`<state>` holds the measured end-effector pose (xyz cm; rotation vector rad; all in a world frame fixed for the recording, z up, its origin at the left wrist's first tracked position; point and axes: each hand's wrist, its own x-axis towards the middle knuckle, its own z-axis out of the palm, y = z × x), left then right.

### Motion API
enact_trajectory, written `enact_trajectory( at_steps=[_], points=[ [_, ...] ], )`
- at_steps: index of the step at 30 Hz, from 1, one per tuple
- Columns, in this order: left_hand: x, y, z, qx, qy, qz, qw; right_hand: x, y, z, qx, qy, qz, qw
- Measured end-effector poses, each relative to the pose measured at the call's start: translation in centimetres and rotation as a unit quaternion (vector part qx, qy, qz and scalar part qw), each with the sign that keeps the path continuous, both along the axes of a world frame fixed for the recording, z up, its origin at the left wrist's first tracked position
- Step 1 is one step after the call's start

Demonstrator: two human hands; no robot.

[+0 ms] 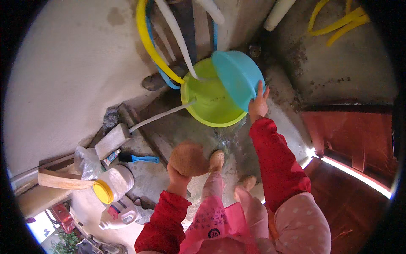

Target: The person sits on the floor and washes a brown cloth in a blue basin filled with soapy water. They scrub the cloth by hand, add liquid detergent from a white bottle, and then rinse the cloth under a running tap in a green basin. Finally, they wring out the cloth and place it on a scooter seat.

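Note:
My right hand (258,106) grips the near rim of a light-blue plastic basin (239,76), which is tilted over the right side of a larger lime-green basin (206,119). In my left hand (178,177) is a brown, rounded, bowl-like object (188,158), held low above the wet floor; I cannot tell its material. A white hose (182,41) runs down into the green basin. A yellow hose (155,58) meets that basin's left rim. From the lower left, a thin grey pipe or stick (161,116) reaches over the rim.
Left of me sit a yellow-lidded plastic jar (119,181), a blue-handled brush (144,158), a tube (111,157), a plastic bag (88,162) and a white jug (119,217). A reddish-brown door panel (352,136) stands right. Yellow hose loops (342,23) show at upper right.

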<state>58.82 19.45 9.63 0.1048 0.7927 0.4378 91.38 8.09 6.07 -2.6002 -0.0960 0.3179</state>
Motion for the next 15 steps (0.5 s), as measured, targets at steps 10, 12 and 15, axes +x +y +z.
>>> enact_trajectory(
  at_steps=[10, 12, 15],
  points=[
    [8.2, 3.3, -13.0, 0.059, -0.022, -0.068, 0.996, 0.0, -0.3, -15.5, 0.077, 0.091, -0.009, 0.993],
    [11.0, 4.7, -17.0, 0.158, -0.055, -0.133, 0.977, 1.1, -2.1, -21.3, 0.17, 0.055, -0.039, 0.983],
    [15.6, 6.1, -21.2, 0.211, -0.047, -0.203, 0.955, 2.8, -4.8, -26.8, 0.269, 0.187, -0.12, 0.937]
  ],
)
